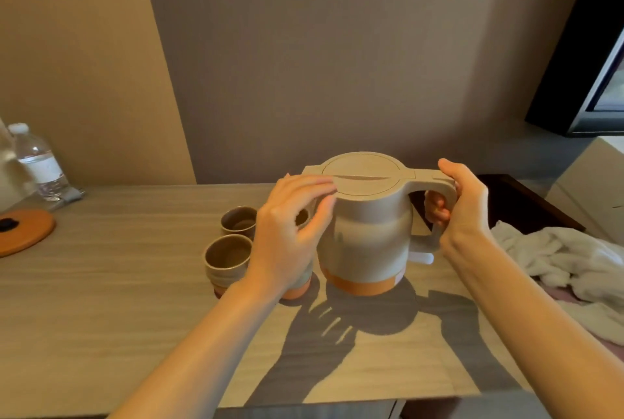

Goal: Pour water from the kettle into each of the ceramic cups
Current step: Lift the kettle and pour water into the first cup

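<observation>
fig. 1: your right hand [466, 206] grips the looped handle [435, 182] of the beige plastic kettle with an orange base band [364, 239], fingers curled through the loop and thumb over its top. your left hand [287, 233] meets the kettle's left side: its fingers are lightly bent, tips resting on the left edge of the round flat lid [363, 175], thumb against the body below. the kettle is upright at the centre of the pale wood-grain table [101, 283]; whether its base touches the table cannot be told. just left of it stand brown ceramic cups, mouths up: a far cup [238, 219], a near cup [228, 256], and an orange-based cup [299, 288] mostly hidden behind your left wrist. far left: a clear plastic water bottle [37, 162] and a flat orange disc [27, 233]. right: a crumpled white towel [557, 256] beside a dark tray [526, 202].
</observation>
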`<state>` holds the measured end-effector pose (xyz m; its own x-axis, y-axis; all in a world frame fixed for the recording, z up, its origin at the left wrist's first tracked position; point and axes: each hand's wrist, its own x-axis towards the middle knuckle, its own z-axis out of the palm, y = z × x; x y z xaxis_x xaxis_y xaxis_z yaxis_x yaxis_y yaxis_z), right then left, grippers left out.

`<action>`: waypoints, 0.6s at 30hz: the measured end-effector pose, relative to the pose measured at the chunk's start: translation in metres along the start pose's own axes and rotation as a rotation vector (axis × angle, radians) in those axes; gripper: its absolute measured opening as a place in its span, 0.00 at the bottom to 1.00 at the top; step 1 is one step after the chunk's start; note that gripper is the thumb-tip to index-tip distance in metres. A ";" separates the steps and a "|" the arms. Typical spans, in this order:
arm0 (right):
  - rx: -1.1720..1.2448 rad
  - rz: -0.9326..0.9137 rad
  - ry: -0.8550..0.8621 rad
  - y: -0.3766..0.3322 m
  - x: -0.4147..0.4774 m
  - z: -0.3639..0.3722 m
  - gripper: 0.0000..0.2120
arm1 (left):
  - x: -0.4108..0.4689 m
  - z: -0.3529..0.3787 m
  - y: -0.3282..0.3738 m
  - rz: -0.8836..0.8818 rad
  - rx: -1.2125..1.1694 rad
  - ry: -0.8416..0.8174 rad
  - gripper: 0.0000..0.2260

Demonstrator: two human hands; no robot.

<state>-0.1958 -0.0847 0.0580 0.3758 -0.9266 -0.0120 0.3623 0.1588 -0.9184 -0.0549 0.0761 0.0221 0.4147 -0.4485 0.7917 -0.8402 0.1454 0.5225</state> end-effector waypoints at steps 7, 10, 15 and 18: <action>-0.052 0.008 0.006 0.003 -0.021 -0.009 0.17 | -0.069 -0.014 -0.024 -0.414 -0.041 0.159 0.08; -0.069 0.009 0.007 0.005 -0.024 -0.013 0.17 | -0.106 -0.005 -0.041 -0.659 -0.071 0.152 0.11; -0.073 -0.008 -0.016 0.004 -0.025 -0.020 0.17 | -0.127 0.018 -0.061 -0.909 -0.037 0.096 0.33; -0.080 -0.012 -0.007 0.004 -0.025 -0.022 0.18 | -0.120 0.031 -0.068 -0.901 -0.069 0.094 0.40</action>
<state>-0.2228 -0.0681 0.0461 0.3776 -0.9260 0.0017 0.2973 0.1195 -0.9473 -0.0580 0.0924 -0.1182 0.9338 -0.3450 0.0951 -0.1623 -0.1714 0.9717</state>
